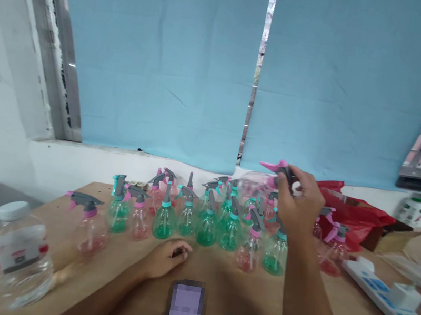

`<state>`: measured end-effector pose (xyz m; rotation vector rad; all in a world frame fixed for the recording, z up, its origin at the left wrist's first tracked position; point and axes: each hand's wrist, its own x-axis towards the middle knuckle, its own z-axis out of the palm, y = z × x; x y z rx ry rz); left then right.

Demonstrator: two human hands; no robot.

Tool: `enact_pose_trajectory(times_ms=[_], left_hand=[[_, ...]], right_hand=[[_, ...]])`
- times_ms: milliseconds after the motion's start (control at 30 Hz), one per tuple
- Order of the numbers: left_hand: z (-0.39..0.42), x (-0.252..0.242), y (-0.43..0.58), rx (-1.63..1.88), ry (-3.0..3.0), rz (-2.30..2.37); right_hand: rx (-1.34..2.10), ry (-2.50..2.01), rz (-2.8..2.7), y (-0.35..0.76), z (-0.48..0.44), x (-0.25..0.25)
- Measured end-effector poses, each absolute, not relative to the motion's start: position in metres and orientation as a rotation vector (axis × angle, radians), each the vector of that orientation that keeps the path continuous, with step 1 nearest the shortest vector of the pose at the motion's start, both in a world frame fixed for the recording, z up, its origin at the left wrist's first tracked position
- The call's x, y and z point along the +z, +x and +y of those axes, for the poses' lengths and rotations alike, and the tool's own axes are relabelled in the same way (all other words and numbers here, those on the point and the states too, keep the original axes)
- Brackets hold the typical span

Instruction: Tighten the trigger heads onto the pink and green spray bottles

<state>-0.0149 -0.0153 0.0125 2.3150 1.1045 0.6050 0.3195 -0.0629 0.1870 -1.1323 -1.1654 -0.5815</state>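
Observation:
My right hand (297, 200) is raised above the table and closed round a clear spray bottle (258, 182) with a grey and pink trigger head, held on its side over the back rows. My left hand (168, 257) rests on the brown table (234, 310) with its fingers curled in, just in front of a green spray bottle (164, 219). Several green and pink spray bottles (208, 221) stand in rows across the middle. One pink bottle (90, 223) stands apart at the left.
A clear plastic water bottle (19, 255) with a white cap stands at the near left. A white and blue power strip (391, 303) lies at the right. A red plastic bag (349, 214) and a cardboard box (389, 239) sit behind it. Blue curtains hang beyond.

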Motion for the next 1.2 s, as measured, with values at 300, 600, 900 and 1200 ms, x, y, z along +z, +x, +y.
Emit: enact_pose_trajectory(times_ms=[300,600,900,1200], left_hand=[[-0.011,0.006,-0.015,0.672,2.235,0.993],[-0.006,0.004,-0.015,0.815,2.15,0.923],[-0.005,0.008,-0.016,0.84,2.044,1.174],[-0.012,0.01,-0.012,0.973,1.914,1.218]], right_hand=[[0.13,-0.765,-1.889,0.243,-0.056,0.171],[0.185,-0.918,-2.145,0.226,-0.044,0.152],[0.293,-0.884,-2.048,0.225,-0.016,0.125],[0.61,-0.698,-1.58,0.178,0.006,0.064]])
